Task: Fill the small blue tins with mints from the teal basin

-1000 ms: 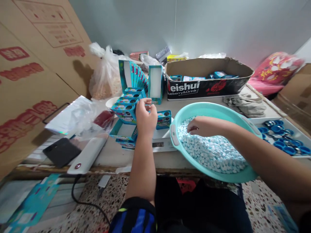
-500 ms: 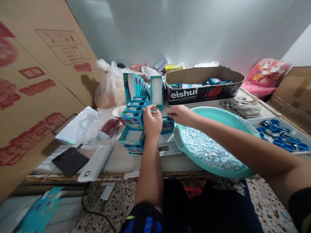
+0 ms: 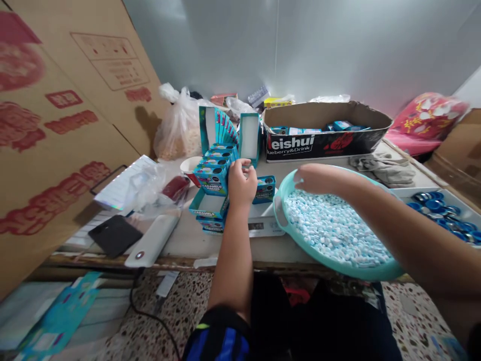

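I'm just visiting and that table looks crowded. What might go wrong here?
The teal basin of small pale tablets sticks out past the table edge toward the lap, so a nudge from the right hand over it could tip it and spill them. The left hand works beside a leaning stack of little blue boxes; a bump could topple them. The box on the scale might also slide off.

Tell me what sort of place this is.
Probably a small hand-packing workshop: a teal basin of blue-white tablets, stacked little boxes by the left hand, and a scale.
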The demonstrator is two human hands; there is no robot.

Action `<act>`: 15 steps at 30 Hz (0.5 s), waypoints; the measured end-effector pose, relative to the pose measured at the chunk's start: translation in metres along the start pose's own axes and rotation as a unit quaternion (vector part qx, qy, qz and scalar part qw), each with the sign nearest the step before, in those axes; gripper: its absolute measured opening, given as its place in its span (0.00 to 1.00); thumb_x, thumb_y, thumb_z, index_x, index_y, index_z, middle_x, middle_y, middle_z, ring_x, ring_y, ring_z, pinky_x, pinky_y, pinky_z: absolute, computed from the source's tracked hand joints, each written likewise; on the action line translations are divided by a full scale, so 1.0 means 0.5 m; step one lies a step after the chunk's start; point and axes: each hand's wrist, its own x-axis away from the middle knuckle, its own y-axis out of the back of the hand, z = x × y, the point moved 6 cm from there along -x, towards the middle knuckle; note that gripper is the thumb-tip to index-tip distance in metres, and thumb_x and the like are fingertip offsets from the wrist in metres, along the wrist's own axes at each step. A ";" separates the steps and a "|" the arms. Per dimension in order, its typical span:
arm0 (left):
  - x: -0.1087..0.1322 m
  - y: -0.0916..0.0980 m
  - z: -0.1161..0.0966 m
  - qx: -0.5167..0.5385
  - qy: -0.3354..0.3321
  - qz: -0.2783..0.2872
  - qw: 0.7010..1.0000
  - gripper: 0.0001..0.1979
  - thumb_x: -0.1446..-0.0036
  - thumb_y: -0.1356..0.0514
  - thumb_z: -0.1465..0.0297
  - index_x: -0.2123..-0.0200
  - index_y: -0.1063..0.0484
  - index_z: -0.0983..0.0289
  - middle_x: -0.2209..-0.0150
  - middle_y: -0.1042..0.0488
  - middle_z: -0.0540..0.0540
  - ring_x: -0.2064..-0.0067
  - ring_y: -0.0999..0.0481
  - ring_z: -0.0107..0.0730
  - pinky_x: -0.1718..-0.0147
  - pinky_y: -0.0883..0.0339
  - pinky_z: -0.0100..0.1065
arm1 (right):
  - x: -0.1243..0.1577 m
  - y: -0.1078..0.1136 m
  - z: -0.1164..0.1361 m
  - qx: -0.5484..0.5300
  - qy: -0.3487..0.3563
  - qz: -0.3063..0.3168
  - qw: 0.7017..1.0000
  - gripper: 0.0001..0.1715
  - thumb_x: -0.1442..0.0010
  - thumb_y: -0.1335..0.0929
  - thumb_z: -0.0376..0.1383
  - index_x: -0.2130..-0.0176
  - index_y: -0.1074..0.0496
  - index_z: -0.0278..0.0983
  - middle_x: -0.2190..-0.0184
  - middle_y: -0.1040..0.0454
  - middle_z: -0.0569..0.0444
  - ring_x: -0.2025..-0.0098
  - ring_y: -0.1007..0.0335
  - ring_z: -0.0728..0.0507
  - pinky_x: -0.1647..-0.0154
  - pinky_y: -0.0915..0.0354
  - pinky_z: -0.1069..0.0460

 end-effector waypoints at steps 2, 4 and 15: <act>0.002 -0.002 -0.003 -0.007 -0.010 0.002 1.000 0.08 0.39 0.41 0.73 0.56 0.27 0.62 0.54 0.25 0.56 0.59 0.27 0.26 0.55 0.29 0.31 | 0.027 -0.028 0.003 0.034 -0.020 0.081 0.996 0.19 0.31 0.34 0.38 0.52 0.22 0.26 0.58 0.22 0.37 0.57 0.25 0.34 0.60 0.37 0.46; 0.005 -0.004 -0.008 -0.018 -0.021 0.009 1.000 0.08 0.38 0.42 0.73 0.55 0.27 0.61 0.54 0.25 0.56 0.58 0.26 0.27 0.53 0.28 0.33 | 0.043 -0.052 0.031 0.015 0.017 0.108 0.994 0.22 0.33 0.32 0.41 0.45 0.24 0.29 0.52 0.23 0.38 0.53 0.26 0.33 0.60 0.37 0.47; 0.013 -0.002 -0.023 -0.048 -0.046 0.026 0.997 0.08 0.36 0.43 0.71 0.54 0.28 0.60 0.53 0.26 0.56 0.54 0.26 0.29 0.48 0.28 0.35 | 0.038 -0.092 0.051 -0.079 0.063 0.155 0.983 0.16 0.37 0.29 0.39 0.51 0.25 0.34 0.60 0.23 0.50 0.64 0.32 0.43 0.67 0.43 0.50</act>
